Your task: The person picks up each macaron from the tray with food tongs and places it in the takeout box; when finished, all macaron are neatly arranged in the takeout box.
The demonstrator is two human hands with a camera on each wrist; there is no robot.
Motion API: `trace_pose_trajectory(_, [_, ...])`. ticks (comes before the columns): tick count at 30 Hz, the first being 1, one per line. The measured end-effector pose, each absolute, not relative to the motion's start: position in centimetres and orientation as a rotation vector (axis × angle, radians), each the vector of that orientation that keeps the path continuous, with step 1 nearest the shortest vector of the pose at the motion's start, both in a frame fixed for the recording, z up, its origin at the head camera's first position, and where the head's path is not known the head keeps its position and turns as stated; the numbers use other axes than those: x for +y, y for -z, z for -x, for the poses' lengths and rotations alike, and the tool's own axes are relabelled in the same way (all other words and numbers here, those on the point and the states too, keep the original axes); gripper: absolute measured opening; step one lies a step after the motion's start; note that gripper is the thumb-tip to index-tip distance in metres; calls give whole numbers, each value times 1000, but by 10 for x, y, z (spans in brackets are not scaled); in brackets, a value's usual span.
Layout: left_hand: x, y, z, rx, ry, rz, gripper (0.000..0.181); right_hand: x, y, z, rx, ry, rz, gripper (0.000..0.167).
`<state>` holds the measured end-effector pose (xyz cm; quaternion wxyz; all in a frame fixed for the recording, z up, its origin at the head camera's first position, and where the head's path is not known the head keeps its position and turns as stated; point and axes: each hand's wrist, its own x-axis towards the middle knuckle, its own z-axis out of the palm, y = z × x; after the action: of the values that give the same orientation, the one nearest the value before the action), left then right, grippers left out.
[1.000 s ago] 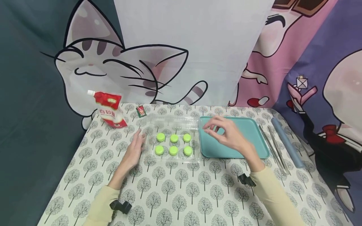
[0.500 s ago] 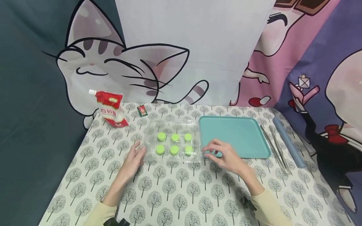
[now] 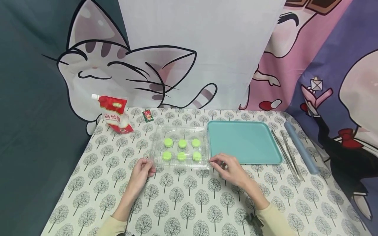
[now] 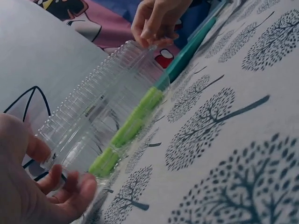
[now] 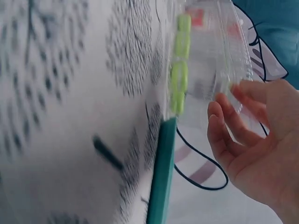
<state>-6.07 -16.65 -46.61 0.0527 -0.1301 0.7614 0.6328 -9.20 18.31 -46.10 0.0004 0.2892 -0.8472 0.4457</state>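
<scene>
A clear plastic box [image 3: 175,149] with its lid folded over holds several green macarons [image 3: 182,143] in two rows. At its front left corner my left hand [image 3: 140,169] pinches the rim, thumb above and fingers below, as the left wrist view shows. My right hand [image 3: 229,169] pinches the lid edge at the front right corner between thumb and index finger, its other fingers loosely bent. From the right wrist view, the macarons [image 5: 180,77] sit low inside, below the lid.
To the box's right lies a teal tray [image 3: 243,142], with metal tongs [image 3: 287,155] and a blue-grey rolled strip [image 3: 301,147] beyond it. A red and white sugar pouch [image 3: 115,114] stands back left, near a small red and green packet [image 3: 148,115].
The lid has come down from the back over the macarons. Both hands have moved toward the front corners, the right one from above the tray, and now pinch the box's edge.
</scene>
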Motion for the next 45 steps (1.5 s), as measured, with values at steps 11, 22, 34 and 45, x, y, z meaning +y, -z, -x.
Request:
trace_pose_trajectory(11, [-156,466,62,2135,-2170,430,7,167,460,83,-2753,-1783,-498,19])
trace_pose_trajectory(22, [-154,466,60,2082,-2185,437,8,163,457,84,-2726,-2297,-139,40])
trace_pose_trajectory(34, [-154,467,60,2073,-2178,433,8,164,461,82,-2695,-2297,-116,31])
trace_pose_trajectory(45, [-153,469,59,2102,-2184,408,8,156,468,77,-2548,-2398,3,30])
